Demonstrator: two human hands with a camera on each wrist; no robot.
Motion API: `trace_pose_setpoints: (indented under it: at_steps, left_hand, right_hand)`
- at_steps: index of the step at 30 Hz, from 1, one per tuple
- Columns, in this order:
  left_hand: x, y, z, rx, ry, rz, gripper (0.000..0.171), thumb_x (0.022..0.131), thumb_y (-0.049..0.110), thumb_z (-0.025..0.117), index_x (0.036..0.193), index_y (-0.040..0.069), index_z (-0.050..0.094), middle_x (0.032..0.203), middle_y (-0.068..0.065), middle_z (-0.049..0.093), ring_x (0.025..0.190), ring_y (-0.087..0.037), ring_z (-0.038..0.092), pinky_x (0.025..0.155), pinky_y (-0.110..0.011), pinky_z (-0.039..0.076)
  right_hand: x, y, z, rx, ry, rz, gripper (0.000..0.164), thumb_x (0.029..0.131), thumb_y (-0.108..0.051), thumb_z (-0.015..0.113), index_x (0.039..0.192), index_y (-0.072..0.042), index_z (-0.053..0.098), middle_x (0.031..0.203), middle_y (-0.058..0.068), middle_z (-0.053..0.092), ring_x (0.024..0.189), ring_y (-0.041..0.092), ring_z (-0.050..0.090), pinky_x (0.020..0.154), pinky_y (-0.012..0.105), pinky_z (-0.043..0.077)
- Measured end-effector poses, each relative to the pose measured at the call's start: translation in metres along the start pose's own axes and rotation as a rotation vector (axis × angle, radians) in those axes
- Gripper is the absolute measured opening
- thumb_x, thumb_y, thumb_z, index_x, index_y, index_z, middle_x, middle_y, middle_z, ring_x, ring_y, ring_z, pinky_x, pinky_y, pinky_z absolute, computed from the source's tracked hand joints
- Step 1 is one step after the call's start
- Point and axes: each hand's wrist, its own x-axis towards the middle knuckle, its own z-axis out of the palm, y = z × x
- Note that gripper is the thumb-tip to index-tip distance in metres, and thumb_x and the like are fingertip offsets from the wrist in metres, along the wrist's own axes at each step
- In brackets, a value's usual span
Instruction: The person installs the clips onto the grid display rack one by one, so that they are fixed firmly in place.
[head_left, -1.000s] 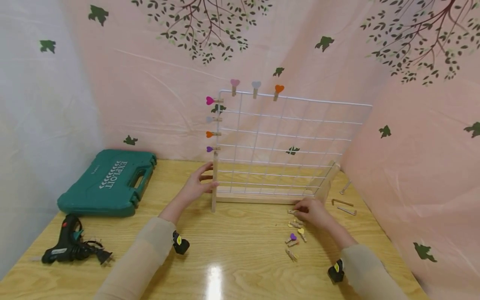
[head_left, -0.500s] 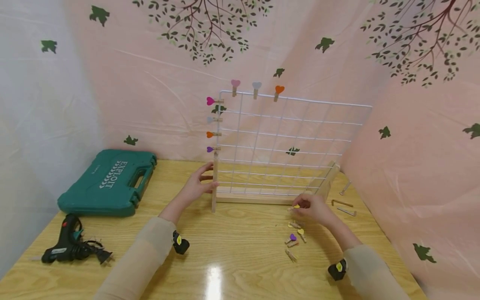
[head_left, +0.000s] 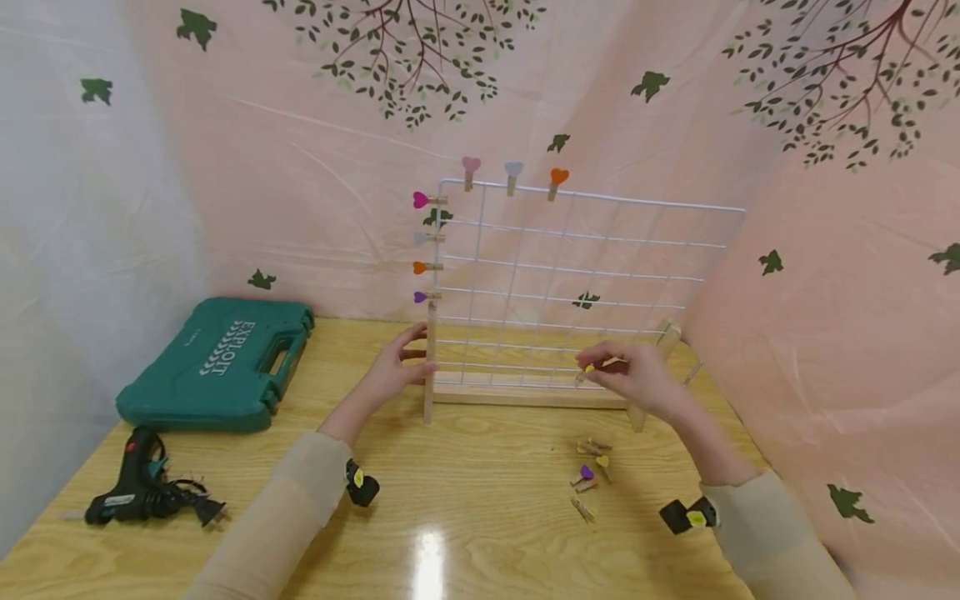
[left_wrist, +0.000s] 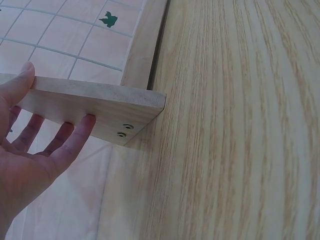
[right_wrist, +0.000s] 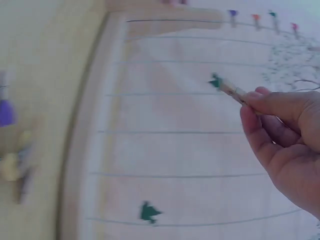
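Note:
My right hand point(head_left: 637, 379) pinches a small wooden clothespin point(right_wrist: 232, 91) between thumb and fingertips, in front of the lower right part of the white wire grid point(head_left: 637, 201). A bit of yellow shows on the clothespin in the head view. My left hand point(head_left: 393, 367) holds the left wooden upright point(left_wrist: 100, 107) of the grid's stand, thumb over its edge and fingertips against its outer face. Heart clothespins sit on the grid: an orange one point(head_left: 558, 177) and two others along the top, and several down the left side, including a magenta one point(head_left: 421, 200).
Loose clothespins lie on the table below my right hand, among them a purple heart one point(head_left: 586, 473) and a yellow heart one point(head_left: 603, 462). A green tool case point(head_left: 225, 367) and a black glue gun point(head_left: 135, 483) with its cord lie at the left.
My right hand has lifted the clothespin off the table and carried it up and forward to the grid's lower wires. My left hand stays on the upright.

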Motion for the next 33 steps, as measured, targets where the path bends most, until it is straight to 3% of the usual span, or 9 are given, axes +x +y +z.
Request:
trace_pose_setpoints:
  at_steps: [5, 10, 13, 19, 25, 33]
  left_hand:
    - [0.0, 0.002, 0.0, -0.003, -0.002, 0.006, 0.069, 0.083, 0.008, 0.062, 0.14, 0.018, 0.026, 0.14, -0.012, 0.028, 0.119, -0.04, 0.037, 0.079, -0.052, 0.048]
    - [0.001, 0.003, 0.0, -0.011, -0.005, 0.01, 0.069, 0.083, 0.008, 0.062, 0.141, 0.018, 0.025, 0.14, -0.012, 0.028, 0.12, -0.04, 0.036, 0.08, -0.053, 0.047]
    - [0.002, 0.003, -0.001, -0.006, -0.008, 0.011, 0.069, 0.083, 0.008, 0.062, 0.141, 0.018, 0.025, 0.14, -0.012, 0.028, 0.12, -0.04, 0.036, 0.08, -0.052, 0.048]
    - [0.002, 0.003, -0.001, 0.01, -0.015, 0.011, 0.069, 0.083, 0.009, 0.062, 0.141, 0.018, 0.025, 0.14, -0.012, 0.027, 0.12, -0.04, 0.036, 0.079, -0.05, 0.049]
    - [0.0, 0.003, -0.001, 0.014, -0.014, 0.01, 0.069, 0.083, 0.01, 0.062, 0.141, 0.018, 0.025, 0.14, -0.012, 0.027, 0.12, -0.04, 0.036, 0.078, -0.049, 0.05]
    - [-0.001, 0.003, -0.001, 0.017, -0.012, -0.003, 0.071, 0.083, 0.011, 0.063, 0.141, 0.017, 0.023, 0.14, -0.012, 0.027, 0.12, -0.039, 0.036, 0.078, -0.048, 0.05]
  right_hand:
    - [0.019, -0.032, -0.037, 0.127, 0.007, -0.031, 0.012, 0.081, 0.002, 0.06, 0.091, 0.003, 0.066, 0.096, 0.004, 0.063, 0.086, 0.007, 0.06, 0.073, 0.018, 0.052]
    - [0.04, -0.054, -0.072, 0.249, 0.131, -0.109, 0.012, 0.083, 0.004, 0.056, 0.092, 0.007, 0.065, 0.096, -0.005, 0.061, 0.082, 0.004, 0.061, 0.071, 0.016, 0.051]
    - [0.055, -0.068, -0.09, 0.175, 0.248, -0.126, 0.015, 0.085, -0.001, 0.056, 0.096, 0.004, 0.066, 0.096, -0.005, 0.061, 0.074, 0.005, 0.06, 0.067, 0.015, 0.051]
    - [0.087, -0.09, -0.114, -0.102, 0.441, -0.132, 0.02, 0.083, -0.011, 0.061, 0.101, -0.004, 0.067, 0.095, -0.006, 0.063, 0.065, 0.008, 0.058, 0.064, 0.01, 0.048]
    - [0.113, -0.103, -0.124, -0.253, 0.466, -0.115, 0.024, 0.08, -0.02, 0.064, 0.1, -0.006, 0.067, 0.092, 0.001, 0.065, 0.067, 0.006, 0.058, 0.065, 0.008, 0.047]
    - [0.131, -0.107, -0.126, -0.408, 0.361, -0.034, 0.024, 0.08, -0.027, 0.064, 0.093, -0.008, 0.068, 0.092, 0.006, 0.066, 0.069, 0.007, 0.058, 0.064, 0.008, 0.045]
